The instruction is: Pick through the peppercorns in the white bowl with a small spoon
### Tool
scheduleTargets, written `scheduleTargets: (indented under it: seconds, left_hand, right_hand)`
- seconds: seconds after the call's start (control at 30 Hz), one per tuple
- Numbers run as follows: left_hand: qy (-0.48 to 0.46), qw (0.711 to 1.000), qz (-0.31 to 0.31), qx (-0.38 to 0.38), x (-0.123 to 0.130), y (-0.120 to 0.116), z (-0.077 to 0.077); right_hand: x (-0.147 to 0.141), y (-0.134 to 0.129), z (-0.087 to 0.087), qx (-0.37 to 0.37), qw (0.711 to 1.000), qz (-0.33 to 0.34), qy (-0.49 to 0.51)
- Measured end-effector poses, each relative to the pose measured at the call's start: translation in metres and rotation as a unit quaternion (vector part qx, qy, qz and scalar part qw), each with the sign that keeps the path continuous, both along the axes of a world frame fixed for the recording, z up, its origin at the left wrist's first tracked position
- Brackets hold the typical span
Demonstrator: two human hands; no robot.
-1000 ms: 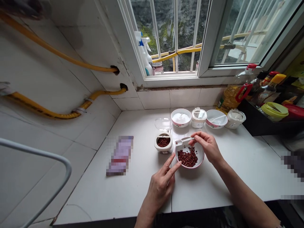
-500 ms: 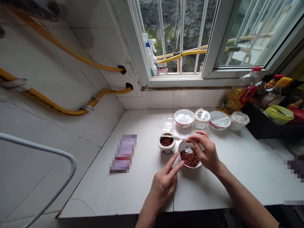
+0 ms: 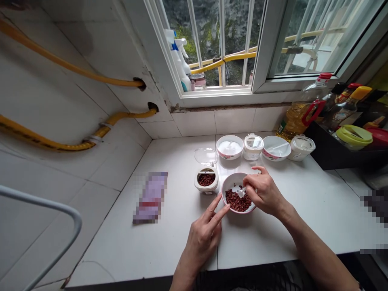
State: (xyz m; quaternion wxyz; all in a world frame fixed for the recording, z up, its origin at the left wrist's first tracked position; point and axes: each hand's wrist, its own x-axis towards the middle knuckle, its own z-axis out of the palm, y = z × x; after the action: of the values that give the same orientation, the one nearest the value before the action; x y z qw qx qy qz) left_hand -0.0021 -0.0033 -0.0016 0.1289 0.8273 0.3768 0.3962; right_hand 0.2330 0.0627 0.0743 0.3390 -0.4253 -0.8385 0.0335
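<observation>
A white bowl (image 3: 226, 180) with a pink rim holds dark red-brown peppercorn-like grains (image 3: 238, 202). My right hand (image 3: 263, 190) is closed on a small white spoon (image 3: 241, 192), its tip down among the grains. My left hand (image 3: 206, 230) has its index and middle fingers stretched apart, their tips touching the bowl's near left rim; its other fingers are partly hidden. Just left of the bowl stands a cream seasoning jar (image 3: 206, 187), its clear lid (image 3: 206, 155) tipped back, with the same dark grains inside.
Behind stand a bowl of white granules (image 3: 229, 155), a lidded jar (image 3: 253, 147), a bowl with a white spoon (image 3: 274, 155) and another jar (image 3: 302, 148). An oil bottle (image 3: 298, 113) and a black rack (image 3: 321, 149) of bottles are at right. A purple packet (image 3: 151, 198) lies left.
My right hand has brought the spoon from over the jar's mouth down into the grains in the bowl. My left hand stays at the rim. The whole view has shifted slightly.
</observation>
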Motion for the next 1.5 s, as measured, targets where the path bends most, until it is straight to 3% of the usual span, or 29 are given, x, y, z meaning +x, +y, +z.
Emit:
scheduleTargets:
  seconds: [0.23, 0.43, 0.57, 0.73, 0.97, 1.27, 1.5]
  left_hand:
    - [-0.002, 1.000, 0.001, 0.002, -0.001, -0.001, -0.001]
    - [0.002, 1.000, 0.000, 0.006, -0.001, 0.000, 0.000]
    - [0.002, 1.000, -0.004, 0.000, -0.001, -0.001, -0.001]
    - [-0.002, 1.000, -0.005, 0.003, -0.002, 0.000, -0.003]
    - [0.002, 1.000, -0.004, 0.005, 0.000, 0.000, -0.002]
    - [0.004, 1.000, -0.002, 0.008, -0.001, 0.000, -0.002]
    - [0.003, 1.000, -0.002, 0.014, 0.000, 0.001, -0.002]
  right_hand:
    - [0.004, 0.003, -0.002, -0.032, 0.998, -0.005, 0.049]
    - [-0.007, 0.001, -0.012, -0.098, 0.993, 0.036, 0.053]
    - [-0.008, 0.001, -0.010, -0.143, 0.982, -0.003, 0.125]
    - [-0.005, 0.003, -0.002, -0.228, 0.945, -0.045, 0.231]
    - [-0.006, 0.005, -0.001, -0.365, 0.855, -0.054, 0.364]
    - [-0.005, 0.008, -0.001, -0.387, 0.825, -0.066, 0.406]
    - [-0.008, 0.009, 0.004, -0.363, 0.820, -0.054, 0.440]
